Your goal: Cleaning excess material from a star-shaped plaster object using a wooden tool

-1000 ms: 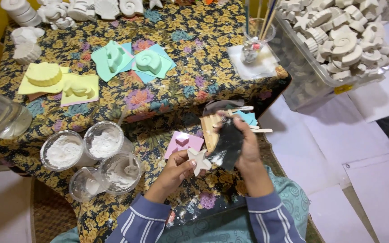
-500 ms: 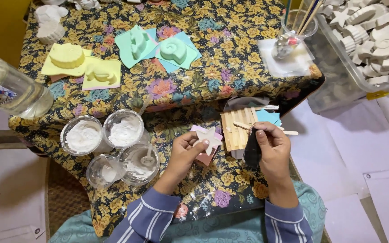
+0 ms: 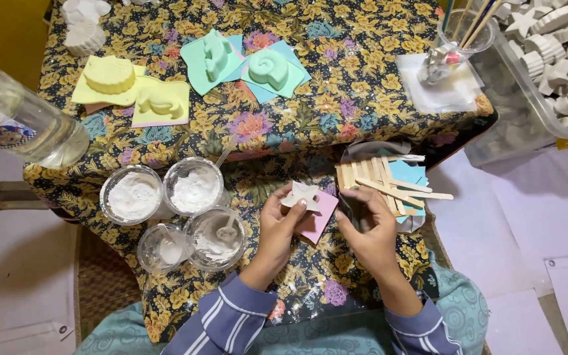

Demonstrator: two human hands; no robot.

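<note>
One view only, head camera looking straight down. Left hand (image 3: 283, 222) has its grip closed around a small white plaster star (image 3: 300, 195), thumb on top and fingers beneath; the star is matte, chalky, five blunt points, held flat just above a pink paper square (image 3: 318, 220) that sticks out at 4 o'clock from it. Star sits a little below frame centre, over the front edge of the floral-cloth desk (image 3: 336, 85). Right hand (image 3: 369, 227) is at 3 o'clock of the star, just beside it, fingers curled around something dark; what it is cannot be told, grip looks mostly closed.

At 1 o'clock from the right hand lies a bunch of wooden sticks (image 3: 379, 181), some splayed out, on blue paper squares (image 3: 410, 176). At 9 o'clock from the left hand stand four round clear cups (image 3: 192, 187) of white powder or paste, grouped touching; one has a spoon in it. Far at 9 o'clock of frame, a clear bottle (image 3: 24, 121) lying on its side.

Toward 12 o'clock on the desk: yellow shell casts on a yellow sheet (image 3: 136, 98), mint green casts on green and blue sheets (image 3: 244, 66). At 1 o'clock a clear cup with brushes (image 3: 465, 29) on a white tissue. At 2 o'clock a clear bin (image 3: 527, 115) piled with white plaster shapes. Striped blue sleeves (image 3: 231, 319) at 6 o'clock.
</note>
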